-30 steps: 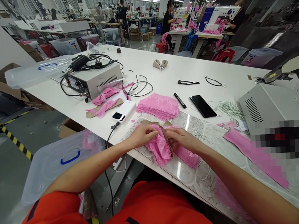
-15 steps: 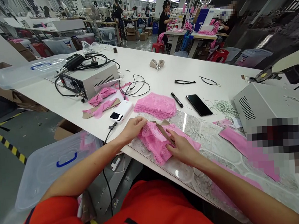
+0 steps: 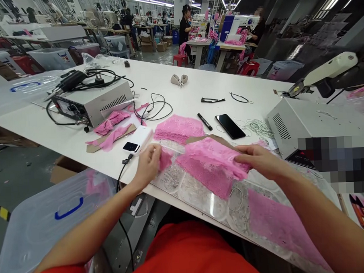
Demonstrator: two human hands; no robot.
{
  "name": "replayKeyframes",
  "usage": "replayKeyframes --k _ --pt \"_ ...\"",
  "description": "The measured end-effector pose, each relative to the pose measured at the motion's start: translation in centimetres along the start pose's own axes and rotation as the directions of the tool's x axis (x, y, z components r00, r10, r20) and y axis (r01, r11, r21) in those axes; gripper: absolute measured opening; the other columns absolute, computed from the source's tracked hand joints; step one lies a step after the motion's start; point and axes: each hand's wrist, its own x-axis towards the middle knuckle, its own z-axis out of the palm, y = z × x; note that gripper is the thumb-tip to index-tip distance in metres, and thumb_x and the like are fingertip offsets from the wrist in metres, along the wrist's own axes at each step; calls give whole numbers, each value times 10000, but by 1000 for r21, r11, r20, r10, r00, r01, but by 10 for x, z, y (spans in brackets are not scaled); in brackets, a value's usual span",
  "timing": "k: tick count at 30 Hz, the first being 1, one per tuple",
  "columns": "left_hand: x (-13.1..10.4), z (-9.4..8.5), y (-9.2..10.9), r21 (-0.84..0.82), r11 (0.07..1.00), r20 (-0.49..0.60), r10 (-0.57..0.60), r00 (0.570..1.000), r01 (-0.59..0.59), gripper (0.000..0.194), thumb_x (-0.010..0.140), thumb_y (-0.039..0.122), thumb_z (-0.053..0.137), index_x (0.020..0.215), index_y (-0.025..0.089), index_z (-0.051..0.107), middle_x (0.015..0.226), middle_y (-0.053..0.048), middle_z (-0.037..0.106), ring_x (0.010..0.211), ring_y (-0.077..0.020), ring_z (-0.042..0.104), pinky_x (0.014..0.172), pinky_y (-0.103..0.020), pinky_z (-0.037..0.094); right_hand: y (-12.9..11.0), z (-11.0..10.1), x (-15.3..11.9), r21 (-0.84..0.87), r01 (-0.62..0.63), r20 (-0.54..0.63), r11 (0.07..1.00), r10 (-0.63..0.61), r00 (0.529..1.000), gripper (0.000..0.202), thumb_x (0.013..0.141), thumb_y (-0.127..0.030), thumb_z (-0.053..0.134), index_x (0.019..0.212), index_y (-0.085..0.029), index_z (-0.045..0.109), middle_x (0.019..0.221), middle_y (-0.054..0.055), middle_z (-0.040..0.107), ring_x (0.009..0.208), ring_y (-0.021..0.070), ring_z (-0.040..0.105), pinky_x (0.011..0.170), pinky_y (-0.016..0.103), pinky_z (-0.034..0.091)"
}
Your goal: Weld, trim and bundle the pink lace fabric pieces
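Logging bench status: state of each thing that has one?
Left hand, closed on small pink fabric piece.
Right hand, pinching crumpled pink lace fabric.
Black rectangular phone, flat, screen dark.
Layered pink lace stack, lying flat.
Black-handled tool, resting atop vented grey metal box.
Box, power unclear.

One phone [image 3: 230, 126], one marker [image 3: 204, 122], one power bank [image 3: 143, 137], one lace stack [image 3: 178, 127]

The stack [image 3: 179, 128] is soft pink cloth, bumpy like lace, and the power bank [image 3: 139, 140] is smooth white plastic. The phone [image 3: 230, 126] is black and shiny like glass, and the clear sheet [image 3: 199, 194] is shiny too. The box with slots [image 3: 92, 101] looks like dull gray metal, and the lid [image 3: 57, 216] is cloudy, see-through plastic.
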Motion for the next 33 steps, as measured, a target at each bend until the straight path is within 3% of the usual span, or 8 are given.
replayKeyframes --k 3,6,9,13,16,20,28,33 --pt "-19 11 2 149 975 253 125 959 -166 195 872 319 496 803 165 593 721 -5 589 658 -118 530 647 -222 408 6 -22 -6 45 -27 -47 999 29 998 228 561 -318 677 728 -170 633 594 -5 549 504 101 458 462 241 357" --pt "-27 15 2 177 926 542 191 818 -334 230 888 284 474 791 167 647 798 -47 667 754 -148 597 712 -246 439 13 -28 -9 67 -28 -42 997 31 999 238 562 -310 692 741 -168 627 597 -21 541 503 82 441 475 229 350" --pt "-29 16 7 181 919 603 178 777 -351 221 870 287 516 811 183 701 919 -81 695 905 -191 616 823 -291 455 17 -22 -7 118 -21 18 993 19 1000 231 576 -294 685 753 -162 619 648 -21 564 550 85 476 521 225 376" --pt "-39 26 28 47 981 518 -185 835 188 231 856 290 551 994 175 696 1036 -96 692 972 -213 632 887 -331 477 23 -1 3 136 -6 135 991 -13 991 229 607 -276 648 800 -157 617 677 -25 567 600 98 506 576 234 396" --pt "-53 43 44 -167 682 549 -535 642 712 277 840 196 568 1100 121 632 1199 -129 628 1028 -219 633 938 -332 480 29 15 11 46 45 189 998 -53 981 185 642 -273 588 785 -157 601 650 -36 539 578 98 478 557 235 364" --pt "-65 64 53 -293 373 506 -720 474 880 268 797 61 583 1064 35 590 1166 -206 623 935 -224 672 936 -329 493 31 24 17 -367 220 126 904 -186 974 150 699 -246 498 757 -168 612 675 -15 568 627 125 489 574 247 337" --pt "-66 79 47 -447 300 455 -735 504 842 77 832 58 537 858 55 609 1035 -188 669 959 -247 665 961 -366 484 10 31 34 -794 104 51 599 -104 993 344 728 -440 572 963 -195 627 938 73 677 836 227 607 616 276 377" --pt "-65 86 46 -479 299 416 -750 514 825 151 876 134 515 830 59 638 1035 -186 673 975 -241 657 979 -356 469 8 36 45 -810 125 118 573 -49 992 257 678 -374 621 837 -173 631 891 87 681 774 220 624 552 255 368"
